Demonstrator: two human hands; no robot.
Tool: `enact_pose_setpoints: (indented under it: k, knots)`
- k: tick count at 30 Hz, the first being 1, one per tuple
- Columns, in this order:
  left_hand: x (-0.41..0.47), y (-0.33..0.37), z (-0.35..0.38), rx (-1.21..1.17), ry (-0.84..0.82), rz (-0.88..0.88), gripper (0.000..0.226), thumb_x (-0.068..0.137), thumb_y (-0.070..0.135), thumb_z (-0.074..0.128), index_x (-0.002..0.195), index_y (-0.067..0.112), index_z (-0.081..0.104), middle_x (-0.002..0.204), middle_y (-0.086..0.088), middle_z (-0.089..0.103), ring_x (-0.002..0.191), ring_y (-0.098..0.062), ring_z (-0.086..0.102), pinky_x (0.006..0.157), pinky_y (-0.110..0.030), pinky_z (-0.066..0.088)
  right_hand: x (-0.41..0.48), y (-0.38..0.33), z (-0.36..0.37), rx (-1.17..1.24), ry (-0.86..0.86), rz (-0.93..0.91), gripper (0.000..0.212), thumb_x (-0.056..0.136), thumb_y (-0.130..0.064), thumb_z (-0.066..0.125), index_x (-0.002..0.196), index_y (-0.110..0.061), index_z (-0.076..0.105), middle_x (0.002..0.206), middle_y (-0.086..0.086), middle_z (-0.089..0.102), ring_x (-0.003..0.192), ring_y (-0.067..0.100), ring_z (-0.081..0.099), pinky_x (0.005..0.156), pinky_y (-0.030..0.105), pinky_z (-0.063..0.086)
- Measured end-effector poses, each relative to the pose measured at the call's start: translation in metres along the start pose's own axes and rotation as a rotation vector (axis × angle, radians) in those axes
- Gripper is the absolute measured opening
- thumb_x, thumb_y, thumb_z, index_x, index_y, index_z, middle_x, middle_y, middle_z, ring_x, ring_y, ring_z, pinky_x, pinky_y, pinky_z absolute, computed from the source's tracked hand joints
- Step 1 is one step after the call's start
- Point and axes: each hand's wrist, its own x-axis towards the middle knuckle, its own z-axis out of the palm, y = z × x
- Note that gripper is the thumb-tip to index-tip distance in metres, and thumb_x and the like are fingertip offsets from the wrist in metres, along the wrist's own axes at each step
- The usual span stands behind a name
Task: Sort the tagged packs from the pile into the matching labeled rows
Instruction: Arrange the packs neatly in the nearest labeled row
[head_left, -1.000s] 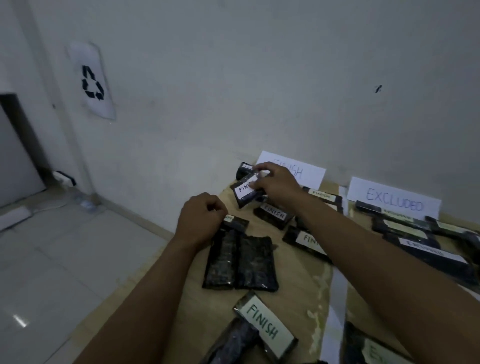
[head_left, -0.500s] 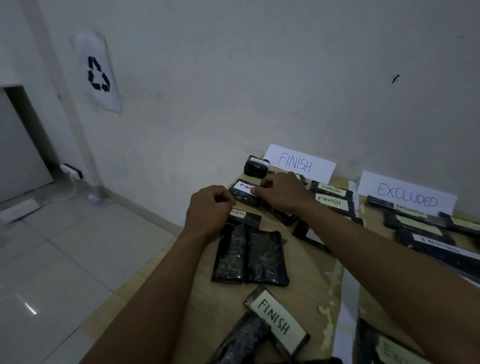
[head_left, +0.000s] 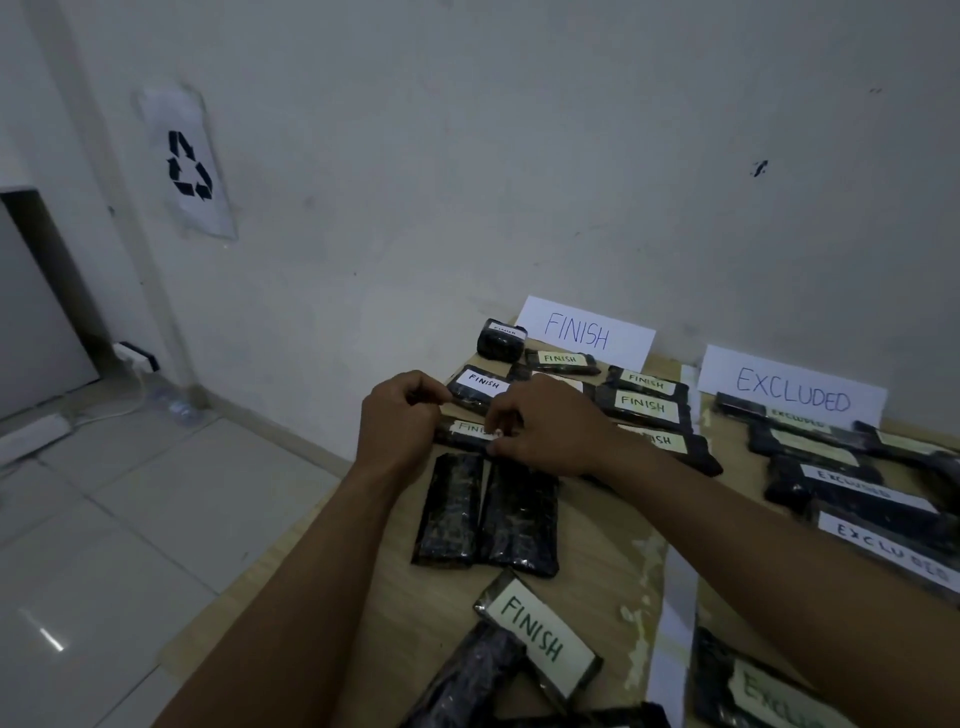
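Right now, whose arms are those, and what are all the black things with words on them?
Those are a person's own bare arms. The one picture comes from a camera worn on their head, looking down, so you see what they see. On the pale wooden table lie black plastic packs with paper tags. The packs tagged FINISH sit by the white paper FINISH sign. The packs tagged EXCLUDED sit by the white paper EXCLUDED sign. The right hand pinches the tagged end of a long black FINISH pack. The left hand is curled at that same end; I can't tell whether it grips.
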Motion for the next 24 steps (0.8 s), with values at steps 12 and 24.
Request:
enact_pose_setpoints:
  k: [12,24]
  knots:
    - [-0.004,-0.003,0.001,0.186,0.042,0.117,0.012,0.064,0.014,0.056,0.065,0.024,0.063,0.078,0.007,0.063,0.075,-0.014,0.06,0.069,-0.038,0.053,-0.018,-0.016,-0.003,0.16,0.029,-0.023,0.021,0.082,-0.026,0.068,0.102,-0.03,0.072,0.092,-0.014,0.062,0.082,-0.004,0.052,0.073,0.018,0.042]
    - [-0.02,0.005,0.012,0.718,-0.198,0.374,0.032,0.066,0.042,0.053,0.09,0.032,0.071,0.105,0.004,0.064,0.102,-0.023,0.053,0.085,-0.036,0.039,-0.1,-0.029,-0.017,-0.07,-0.208,-0.005,0.076,0.074,-0.069,0.061,0.139,-0.035,0.039,0.123,-0.006,0.045,0.113,0.015,0.041,0.088,0.039,0.047]
